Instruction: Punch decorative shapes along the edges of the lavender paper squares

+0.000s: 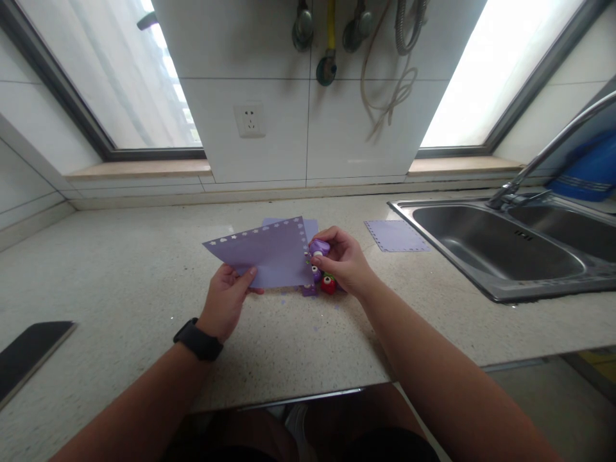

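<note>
My left hand (226, 296) is clamped on the lilac sheet (272, 256), thumb on top and fingers beneath its near edge, and it tilts above the table (129, 276). My right hand (347, 258) is closed around a small purple piece (319, 246), fingers and thumb pinching it right at the sheet's right edge. White flower-shaped marks run along the far edge and down the right one; the near edge looks plain. Just under my right hand sit a red piece (328, 284) with a round white eye and another purple piece (316, 273), crowding that side. Behind, a second sheet (312, 226) peeks out. To the right, a third sheet (397, 236) with patterned edges lies near the rim of the sink (498, 296), so my room there ends at steel. On the left I have a wide stretch of table, reaching to the tiled wall, with a dark flat object (33, 353) near my side. The table's front edge runs just below my forearms. Any lettering on the pieces is too small to read.
</note>
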Motion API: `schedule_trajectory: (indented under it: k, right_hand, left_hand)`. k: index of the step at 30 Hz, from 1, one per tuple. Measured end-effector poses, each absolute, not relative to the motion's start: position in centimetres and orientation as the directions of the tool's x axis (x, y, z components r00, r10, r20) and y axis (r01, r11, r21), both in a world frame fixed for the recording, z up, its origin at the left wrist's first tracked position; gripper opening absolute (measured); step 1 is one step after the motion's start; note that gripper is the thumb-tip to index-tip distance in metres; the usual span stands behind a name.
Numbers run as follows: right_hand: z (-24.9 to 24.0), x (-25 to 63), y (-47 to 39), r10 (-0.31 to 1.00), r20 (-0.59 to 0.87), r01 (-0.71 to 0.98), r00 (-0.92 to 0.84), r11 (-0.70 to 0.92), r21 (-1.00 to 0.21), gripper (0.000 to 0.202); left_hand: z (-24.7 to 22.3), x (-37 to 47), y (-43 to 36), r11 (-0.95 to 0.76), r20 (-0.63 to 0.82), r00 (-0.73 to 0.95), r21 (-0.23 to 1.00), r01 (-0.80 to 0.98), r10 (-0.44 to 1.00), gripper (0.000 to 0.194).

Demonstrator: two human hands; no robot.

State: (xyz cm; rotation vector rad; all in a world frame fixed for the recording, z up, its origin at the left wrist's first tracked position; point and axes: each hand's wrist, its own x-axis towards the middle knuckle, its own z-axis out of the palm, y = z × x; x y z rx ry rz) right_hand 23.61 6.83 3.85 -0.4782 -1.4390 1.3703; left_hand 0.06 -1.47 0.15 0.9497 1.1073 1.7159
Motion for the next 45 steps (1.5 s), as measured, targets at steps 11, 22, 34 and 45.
schedule_trajectory:
  k: [11, 22, 34, 45]
  right_hand:
    - [3.97, 23.59, 6.79, 0.830, 0.424, -0.338, -0.362, 0.307, -0.890, 0.053]
    - [4.01, 23.66, 6.78, 0.826, 0.417, -0.332, -0.379, 0.299, -0.895, 0.052]
    - [4.22, 23.53, 6.65, 0.822, 0.311, -0.274, -0.477, 0.197, -0.941, 0.046]
    - [3.30, 23.66, 6.72, 0.800, 0.174, -0.066, -0.574, 0.167, -0.984, 0.046]
  left_hand:
    - [0.16, 0.16, -1.48, -0.248, 0.156, -0.357, 0.942, -0.228, 0.921, 0.038]
    - [0.05, 0.06, -1.46, -0.250, 0.168, -0.337, 0.943, -0.218, 0.927, 0.036]
    - [-0.65, -0.43, -1.17, -0.276, 0.208, -0.345, 0.948, -0.159, 0.915, 0.037]
    - [-0.75, -0.58, -1.01, -0.316, 0.227, -0.429, 0.937, -0.149, 0.875, 0.038]
